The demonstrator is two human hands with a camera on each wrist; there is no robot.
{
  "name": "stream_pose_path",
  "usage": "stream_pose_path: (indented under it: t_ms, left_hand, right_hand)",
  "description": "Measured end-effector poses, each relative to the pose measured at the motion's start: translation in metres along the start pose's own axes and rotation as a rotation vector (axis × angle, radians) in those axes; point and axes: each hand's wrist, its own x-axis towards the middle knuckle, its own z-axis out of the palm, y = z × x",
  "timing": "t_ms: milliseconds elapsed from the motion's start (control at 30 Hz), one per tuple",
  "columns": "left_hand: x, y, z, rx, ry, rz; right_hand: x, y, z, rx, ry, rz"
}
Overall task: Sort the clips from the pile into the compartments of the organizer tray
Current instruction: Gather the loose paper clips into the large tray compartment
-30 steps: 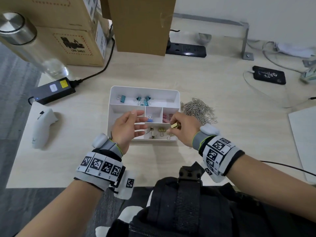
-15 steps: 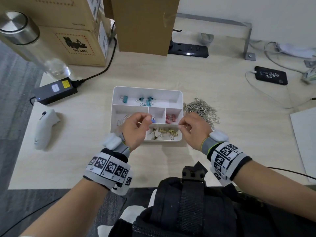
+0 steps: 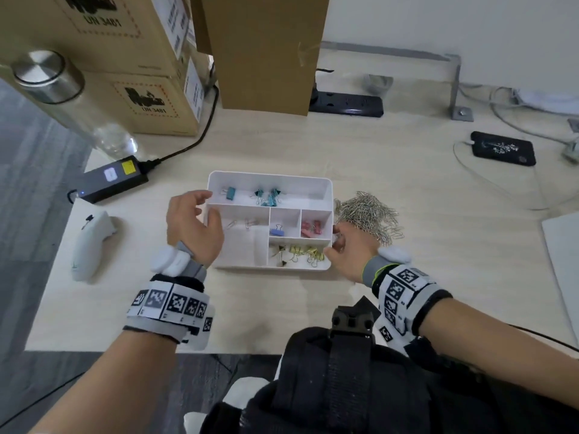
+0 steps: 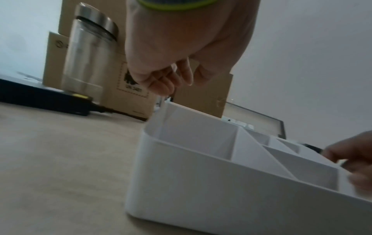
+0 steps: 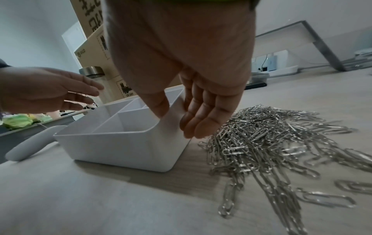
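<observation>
Organizer tray [image 3: 327, 195]: white, on the desk, between both hands.
Left hand [image 3: 191, 227]: at the tray's left wall, fingers loosely spread, holding nothing.
Right hand [image 3: 352, 249]: fingers relaxed and extended, holding nothing, thumb against the tray's right wall, fingertips [image 5: 193, 127] just beside the wall.
Paper clip pile [image 3: 366, 216]: on the desk, right of the tray, just beyond the right fingertips.

Head view: even, soft indoor light, edges bowed by wide-angle lens. Faint shadow under tray [image 3: 326, 195] toward 6 o'clock. Left wrist view dim, motion-blurred; right wrist view sharper, edges stretched.
</observation>
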Motion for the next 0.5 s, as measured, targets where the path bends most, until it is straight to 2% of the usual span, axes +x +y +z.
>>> stream_pose_path:
  t_ms: [67, 233, 367, 500]
  left_hand:
    - [0.006, -0.004, -0.004, 0.040, 0.013, -0.091]
    - [0.013, -0.010, 0.007, 0.057, -0.189, -0.282]
    - [0.014, -0.010, 0.009, 0.002, -0.267, -0.421]
    - [0.011, -0.011, -0.002, 0.007, -0.326, -0.451]
  right_hand:
    - [0.004, -0.002, -0.004, -0.034, -0.016, -0.010]
    - [0.015, -0.002, -0.020, -0.082, 0.017, -0.082]
    - [0.034, -0.003, -0.027, -0.104, 0.024, -0.113]
    - [0.049, -0.009, -0.030, -0.114, -0.026, -0.134]
